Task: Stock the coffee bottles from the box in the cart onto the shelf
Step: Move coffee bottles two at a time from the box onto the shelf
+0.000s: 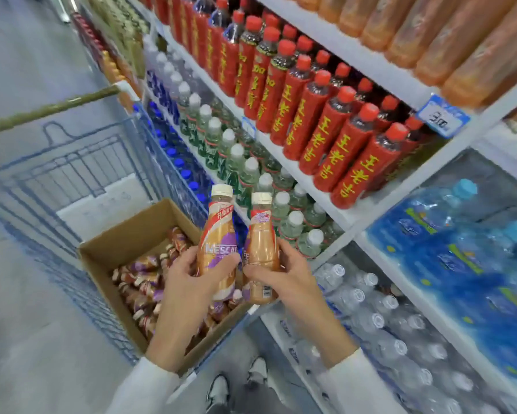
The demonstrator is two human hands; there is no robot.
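White shelf (370, 70) boards run along the person's right side and recede up the aisle. They are packed with red bottles (320, 127), a row of green-tinted water bottles (236, 162) below those, and blue packs (448, 243) toward the right edge. No row of coffee shows on any board in view, so I cannot tell which gap is meant for the stock.

To the left, just beside the shelf, stands the blue wire cart (71, 168). It carries the open cardboard box (137, 231), where more coffee bottles (143, 282) lie on their sides.

Both hands are raised over the near right corner of the box, each grasping one bottle round its lower body. The left hand (188, 282) holds the left bottle (218, 234) with its label toward the camera. The right hand (287, 279) holds the right bottle (261, 237). The two bottles stand side by side and almost touch, caps up, their long axes close to vertical.

The shelf lies to the right of the hands and a little ahead, and the right hand is the nearer one. I judge the right bottle is better placed to go in first, with the left bottle following across. Since both are already upright, the move should need no turning, only a sideways carry and a base-first set-down between the standing rows.
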